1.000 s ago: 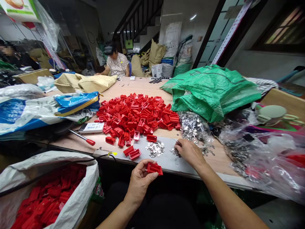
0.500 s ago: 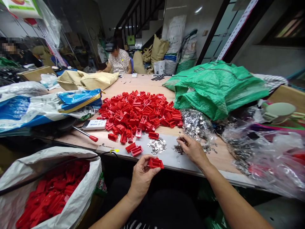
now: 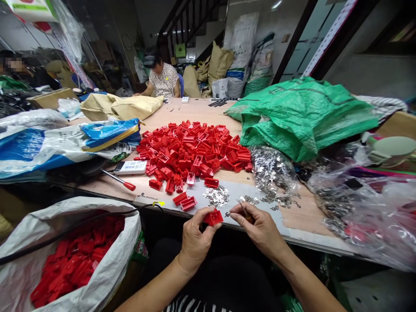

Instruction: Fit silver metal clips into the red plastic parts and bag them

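Observation:
My left hand (image 3: 197,236) pinches a small red plastic housing (image 3: 214,217) at the table's front edge. Close to its right, my right hand (image 3: 260,225) is closed, with a small flat metal piece (image 3: 227,214) at the tips of thumb and finger. A thin pointed tool with a brownish handle (image 3: 248,215) also lies in this hand, partly hidden by the fingers. The metal piece and the housing are a little apart. Beyond the hands are a pile of flat silvery metal pieces (image 3: 217,196) and a smaller pile (image 3: 249,200).
A large heap of red housings (image 3: 195,149) covers the table's middle. At right lie a bag of metal parts (image 3: 271,169) and a green woven sack (image 3: 305,117). A red-handled lever (image 3: 129,186) and a white sack (image 3: 130,247) of red parts stand left. Another person (image 3: 164,80) sits opposite.
My right hand has come from the smaller metal pile toward my left hand, bringing a metal piece near the red housing. My left hand has turned the housing slightly.

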Demonstrator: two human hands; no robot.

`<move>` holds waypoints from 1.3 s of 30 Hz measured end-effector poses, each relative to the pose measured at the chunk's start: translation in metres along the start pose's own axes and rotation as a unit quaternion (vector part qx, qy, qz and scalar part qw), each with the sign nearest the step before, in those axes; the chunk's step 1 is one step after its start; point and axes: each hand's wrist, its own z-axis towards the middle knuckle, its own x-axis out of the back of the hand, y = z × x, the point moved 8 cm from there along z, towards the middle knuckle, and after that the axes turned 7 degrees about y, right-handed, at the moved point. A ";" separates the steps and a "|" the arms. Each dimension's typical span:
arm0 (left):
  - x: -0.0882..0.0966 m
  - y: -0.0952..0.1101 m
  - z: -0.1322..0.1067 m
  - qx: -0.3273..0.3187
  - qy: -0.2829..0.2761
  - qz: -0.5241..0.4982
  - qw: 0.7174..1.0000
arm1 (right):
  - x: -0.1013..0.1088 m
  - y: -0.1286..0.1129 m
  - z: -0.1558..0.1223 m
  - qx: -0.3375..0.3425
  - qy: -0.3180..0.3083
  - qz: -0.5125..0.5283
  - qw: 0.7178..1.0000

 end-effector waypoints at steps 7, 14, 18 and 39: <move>0.000 0.020 -0.003 -0.107 0.001 0.059 0.993 | -0.016 -0.018 -0.008 0.083 -0.016 -0.069 0.994; 0.000 0.014 -0.005 -0.071 0.003 0.035 0.997 | -0.027 -0.018 -0.011 0.087 -0.018 -0.029 0.996; 0.001 0.003 -0.009 -0.022 0.007 0.003 1.000 | -0.029 -0.009 -0.013 0.030 -0.049 0.046 0.997; -0.002 0.028 -0.018 -0.069 -0.051 0.007 0.996 | -0.050 0.012 -0.025 -0.170 -0.159 0.280 0.931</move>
